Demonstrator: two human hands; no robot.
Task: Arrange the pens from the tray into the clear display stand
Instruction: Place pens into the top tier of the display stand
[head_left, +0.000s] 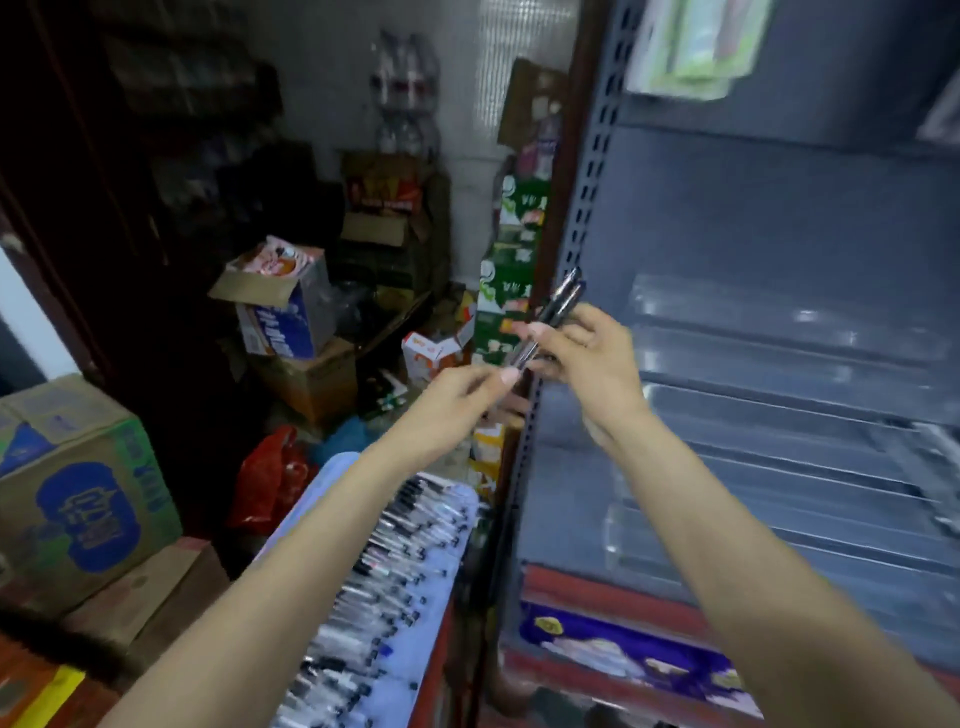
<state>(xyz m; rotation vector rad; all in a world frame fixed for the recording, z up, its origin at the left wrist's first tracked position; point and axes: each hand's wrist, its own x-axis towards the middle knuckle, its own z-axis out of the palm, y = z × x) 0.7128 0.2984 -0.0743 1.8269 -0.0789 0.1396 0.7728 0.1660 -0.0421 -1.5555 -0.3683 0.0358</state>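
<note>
a: where are the hands?

b: both are raised in front of the grey shelf post (582, 208). the right hand (589, 358) has its fingers curled around a small bunch of dark pens (556, 312), which tilt up and to the right, tips toward the post. how many pens there are is hard to tell (the picture is blurred).

a: and the left hand?

b: the left hand (457, 389) pinches thumb against fingertips right at the lower end of that bunch, just beside the right hand's fingers. whether it actually grips a pen there, i cannot tell.

a: the rest of the pens?

b: many lie in a heap on the pale tray (415, 654) below the left forearm, clear barrels with dark caps.

a: the display stand?

b: the clear stand (779, 364) sits on the shelf to the right of the hands, in stepped tiers, apart from the held pens. cardboard boxes (78, 493) are stacked at the left.
</note>
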